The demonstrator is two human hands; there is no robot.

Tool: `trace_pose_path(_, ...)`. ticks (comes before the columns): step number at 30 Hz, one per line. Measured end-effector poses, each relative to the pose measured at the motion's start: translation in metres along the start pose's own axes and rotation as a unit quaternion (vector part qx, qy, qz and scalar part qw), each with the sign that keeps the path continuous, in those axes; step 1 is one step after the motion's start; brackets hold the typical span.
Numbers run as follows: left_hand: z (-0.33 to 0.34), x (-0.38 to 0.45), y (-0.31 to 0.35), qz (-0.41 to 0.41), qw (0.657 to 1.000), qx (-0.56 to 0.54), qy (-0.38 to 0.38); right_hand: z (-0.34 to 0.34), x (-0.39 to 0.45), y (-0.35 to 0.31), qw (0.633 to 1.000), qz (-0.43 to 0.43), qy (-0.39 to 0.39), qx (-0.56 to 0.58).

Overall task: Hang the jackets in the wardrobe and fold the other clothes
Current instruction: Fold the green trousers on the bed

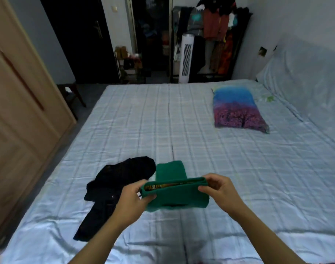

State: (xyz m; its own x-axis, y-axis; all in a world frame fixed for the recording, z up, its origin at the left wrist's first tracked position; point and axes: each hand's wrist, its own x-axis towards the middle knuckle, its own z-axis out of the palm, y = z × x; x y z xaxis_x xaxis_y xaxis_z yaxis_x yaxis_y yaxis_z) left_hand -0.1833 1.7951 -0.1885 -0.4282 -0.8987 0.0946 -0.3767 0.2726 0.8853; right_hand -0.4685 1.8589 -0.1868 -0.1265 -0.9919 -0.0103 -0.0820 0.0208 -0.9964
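Both hands, left hand [133, 195] and right hand [219, 189], pinch the folded green garment [175, 196] (near edge of the bed [201, 149]) by its ends; black clothing [115, 183] lies just left.

A single head-worn wide-angle view looks forward and down from one side of the pale blue checked bed [181, 121]. The near edge fills the lower frame at close range. Lines bow toward the borders. The far wall, its dark metal clothes rack [216, 35] and the tan wooden wardrobe [19, 111] at left sit well back.
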Motion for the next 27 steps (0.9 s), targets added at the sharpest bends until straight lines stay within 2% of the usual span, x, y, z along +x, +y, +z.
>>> trace_pose_path(2,0.012,-0.02,-0.009,-0.039,0.999,0.007,-0.01,-0.003,-0.019,0.015,0.999,0.03,-0.013,-0.003)
trace_pose_path(6,0.029,-0.044,-0.015,-0.067,0.997,0.021,-0.019,-0.006,-0.039,0.028,0.998,0.066,-0.018,-0.002)
trace_pose_path(12,0.036,-0.036,-0.026,-0.111,0.994,0.013,0.007,0.003,-0.023,0.04,0.996,0.088,0.008,-0.029)
trace_pose_path(23,0.038,0.102,-0.097,-0.198,0.978,-0.057,0.034,0.009,0.114,0.092,0.979,0.168,0.086,-0.076)
trace_pose_path(27,0.04,0.16,-0.141,-0.237,0.969,0.012,0.06,0.012,0.173,0.114,0.962,0.144,0.161,-0.165)
